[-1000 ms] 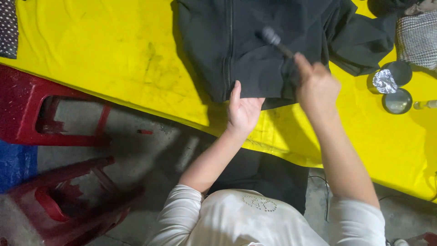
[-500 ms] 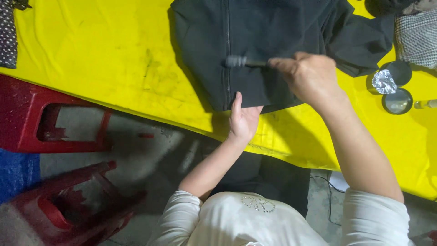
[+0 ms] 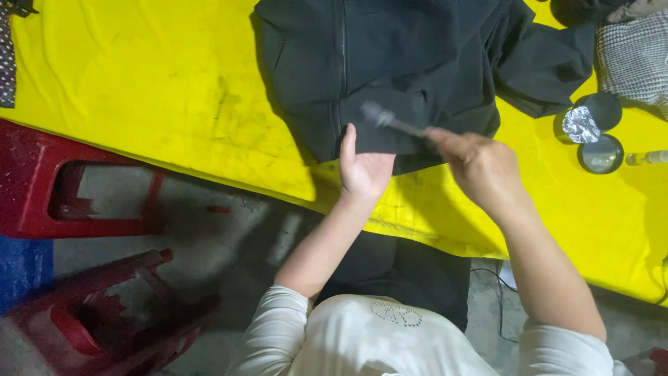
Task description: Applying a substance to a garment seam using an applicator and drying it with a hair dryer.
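On yellow table (image 3: 139, 104): black jacket (image 3: 417, 63) hem being worked.
Left hand (image 3: 363, 170) is lying flat, unclenched, pinning hem at 6 o'clock; right hand (image 3: 480, 163) is gripping blurred grey tool (image 3: 390, 120). Judgement: brushing step; next stroke needs taut fabric.

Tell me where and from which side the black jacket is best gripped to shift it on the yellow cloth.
Probably at the bottom hem of the black jacket, coming from the near table edge. The hem lies flat and closest to the person, where the left hand already rests on it; the right hand is busy with a slim tool.
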